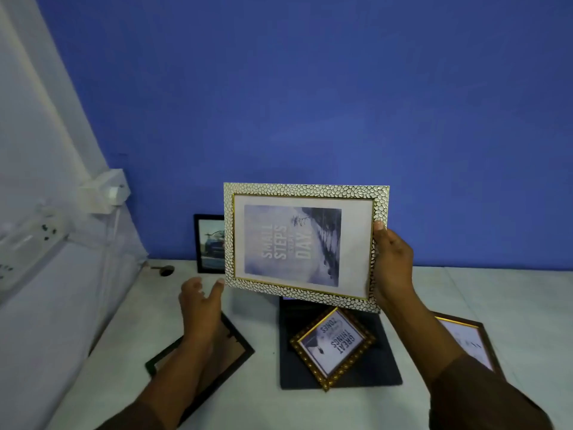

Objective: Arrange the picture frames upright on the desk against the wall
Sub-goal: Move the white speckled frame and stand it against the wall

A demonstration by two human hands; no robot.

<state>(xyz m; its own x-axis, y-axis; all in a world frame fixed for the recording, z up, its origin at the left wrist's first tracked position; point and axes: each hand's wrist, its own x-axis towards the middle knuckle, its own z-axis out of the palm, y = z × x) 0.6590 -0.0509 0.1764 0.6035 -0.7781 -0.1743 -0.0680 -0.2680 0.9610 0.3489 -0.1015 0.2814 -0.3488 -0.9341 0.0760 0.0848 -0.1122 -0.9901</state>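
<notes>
A white power strip (34, 234) hangs on the left wall (40, 150).

- At your twelve o'clock, the pebbled frame (305, 243) is raised above the desk (511, 290).
- Behind it at eleven o'clock, a small frame (209, 243) leans against the wall (310, 88).
- At six o'clock, an ornate frame (333, 344) lies on a dark pad (384, 364).

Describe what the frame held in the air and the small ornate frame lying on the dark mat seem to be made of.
Held frame: looks like moulded resin or plastic with a pebbled silvery-white finish and a thin gold inner lip; a glazed front is likely, but no clear reflections show. Small ornate frame: beaded gold-bronze moulding, probably painted plastic or wood; cannot tell which. Dark mat: matte, non-reflective, perhaps felt or rubber.
</notes>
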